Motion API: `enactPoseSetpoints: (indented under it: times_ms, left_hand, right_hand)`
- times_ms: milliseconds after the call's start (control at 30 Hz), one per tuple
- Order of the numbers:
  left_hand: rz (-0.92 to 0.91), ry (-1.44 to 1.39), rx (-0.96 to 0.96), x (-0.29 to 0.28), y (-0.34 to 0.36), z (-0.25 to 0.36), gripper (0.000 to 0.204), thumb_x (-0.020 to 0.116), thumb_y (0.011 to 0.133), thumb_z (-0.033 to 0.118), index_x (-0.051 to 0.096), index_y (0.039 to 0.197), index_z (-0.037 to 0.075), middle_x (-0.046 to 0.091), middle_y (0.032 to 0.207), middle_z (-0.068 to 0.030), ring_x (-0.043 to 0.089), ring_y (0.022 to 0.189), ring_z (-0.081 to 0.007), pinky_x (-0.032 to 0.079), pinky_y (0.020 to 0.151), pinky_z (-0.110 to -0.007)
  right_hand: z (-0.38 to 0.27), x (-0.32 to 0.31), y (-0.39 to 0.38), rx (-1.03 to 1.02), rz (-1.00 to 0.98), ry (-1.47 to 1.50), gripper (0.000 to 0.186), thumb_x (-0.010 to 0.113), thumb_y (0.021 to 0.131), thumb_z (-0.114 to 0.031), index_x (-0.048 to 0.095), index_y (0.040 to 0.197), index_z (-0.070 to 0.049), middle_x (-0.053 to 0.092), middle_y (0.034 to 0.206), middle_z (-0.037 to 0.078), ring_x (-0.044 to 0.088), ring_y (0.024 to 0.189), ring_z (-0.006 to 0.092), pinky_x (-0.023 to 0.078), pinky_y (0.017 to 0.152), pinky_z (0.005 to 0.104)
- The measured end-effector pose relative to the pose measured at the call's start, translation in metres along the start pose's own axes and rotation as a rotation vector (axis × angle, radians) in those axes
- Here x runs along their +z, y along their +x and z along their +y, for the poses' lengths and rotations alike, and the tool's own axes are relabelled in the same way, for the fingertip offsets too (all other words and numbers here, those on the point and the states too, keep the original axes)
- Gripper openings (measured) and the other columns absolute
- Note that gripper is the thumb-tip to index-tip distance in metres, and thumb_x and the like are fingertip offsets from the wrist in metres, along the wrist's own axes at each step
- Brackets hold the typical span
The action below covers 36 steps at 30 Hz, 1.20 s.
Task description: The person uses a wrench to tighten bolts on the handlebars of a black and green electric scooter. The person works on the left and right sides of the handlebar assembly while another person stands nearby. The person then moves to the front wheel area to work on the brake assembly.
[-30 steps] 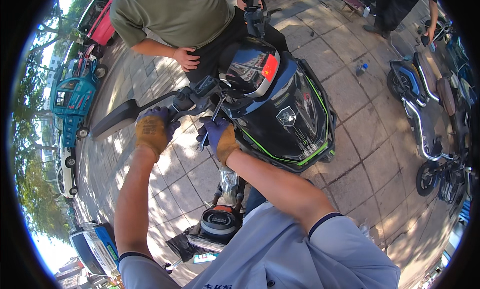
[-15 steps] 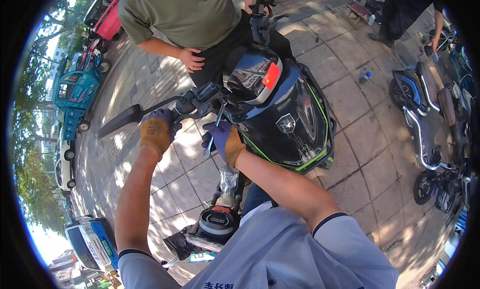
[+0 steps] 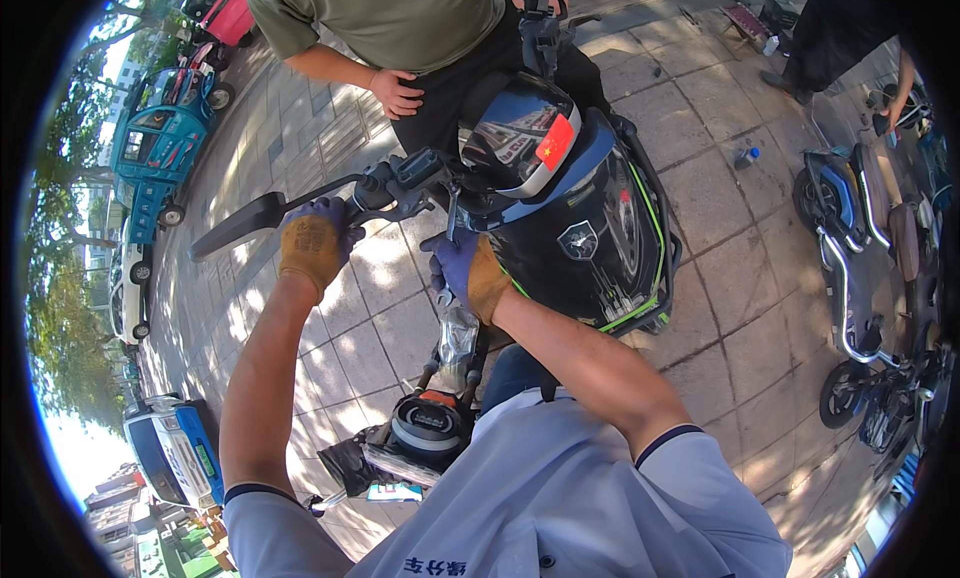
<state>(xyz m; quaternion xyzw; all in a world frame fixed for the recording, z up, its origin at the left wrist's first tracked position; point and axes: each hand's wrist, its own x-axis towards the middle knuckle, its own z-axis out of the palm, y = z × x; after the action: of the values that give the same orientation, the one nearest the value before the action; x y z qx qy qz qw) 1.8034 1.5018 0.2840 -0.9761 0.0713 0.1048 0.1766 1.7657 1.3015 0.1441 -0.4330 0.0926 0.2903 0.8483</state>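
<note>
In tan and purple work gloves, both my hands are at the handlebar (image 3: 405,178) of a black electric scooter (image 3: 600,278) with green trim. My left hand (image 3: 314,246) is wrapped round the handlebar grip, just beside a black rear-view mirror (image 3: 238,226). My right hand (image 3: 468,270) is closed on a silver wrench (image 3: 453,216). The upper end of the wrench reaches the parts beside the dark front screen (image 3: 520,133); what it touches there is too small to tell. Its open jaw sticks out below my fingers.
A person in an olive shirt (image 3: 385,23) is behind the scooter, one hand at the thigh. Below my hands stands another scooter with an orange and black part (image 3: 430,423). Parked two-wheelers (image 3: 850,258) line the right, near a second person (image 3: 840,33) and a bottle (image 3: 747,158).
The wrench has swung more upright, its lower end moving right with my right hand. My left hand stays on the grip. The whole view has shifted slightly.
</note>
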Motion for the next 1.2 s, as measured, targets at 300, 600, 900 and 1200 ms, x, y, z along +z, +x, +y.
enactPoseSetpoints:
  times_ms: [300, 600, 900, 1200]
  left_hand:
    - [0.037, -0.026, 0.003, -0.009, -0.001, 0.003, 0.033, 0.074, 0.091, 0.039, 0.07, 0.106, 0.01, 0.071, 0.109, -0.0154, 0.067, 0.105, -0.0364, 0.054, 0.089, -0.047]
    - [-0.151, -0.033, -0.069, -0.033, -0.017, 0.026, 0.067, 0.083, 0.08, 0.046, 0.062, 0.126, 0.001, 0.065, 0.129, -0.019, 0.06, 0.124, -0.0367, 0.047, 0.106, -0.045]
    - [-0.371, 0.044, -0.208, -0.049, -0.011, 0.041, 0.096, 0.091, 0.072, 0.047, 0.05, 0.143, -0.004, 0.062, 0.138, -0.0222, 0.062, 0.128, -0.0361, 0.05, 0.106, -0.043]
    - [-0.155, 0.077, -0.244, -0.028, -0.005, 0.038, 0.028, 0.076, 0.089, 0.022, 0.072, 0.114, 0.009, 0.075, 0.115, -0.0158, 0.071, 0.111, -0.0342, 0.056, 0.094, -0.044]
  right_hand:
    - [0.017, -0.005, 0.006, 0.222, 0.09, 0.154, 0.018, 0.064, 0.098, -0.012, 0.067, 0.106, 0.004, 0.071, 0.083, 0.016, 0.07, 0.066, 0.0261, 0.057, 0.058, 0.036]
    - [-0.021, -0.137, -0.103, 0.142, 0.11, -0.151, 0.024, 0.058, 0.102, -0.013, 0.068, 0.115, 0.005, 0.071, 0.084, 0.016, 0.071, 0.07, 0.0245, 0.059, 0.065, 0.0368]
    - [-0.053, -0.306, -0.243, 0.028, 0.295, -0.18, 0.025, 0.053, 0.104, -0.01, 0.068, 0.118, 0.004, 0.072, 0.084, 0.013, 0.071, 0.07, 0.0235, 0.061, 0.064, 0.0355]
    - [-0.05, -0.398, -0.32, 0.14, 0.469, -0.157, 0.03, 0.052, 0.102, -0.014, 0.068, 0.119, 0.004, 0.071, 0.084, 0.014, 0.069, 0.068, 0.0251, 0.057, 0.062, 0.0362]
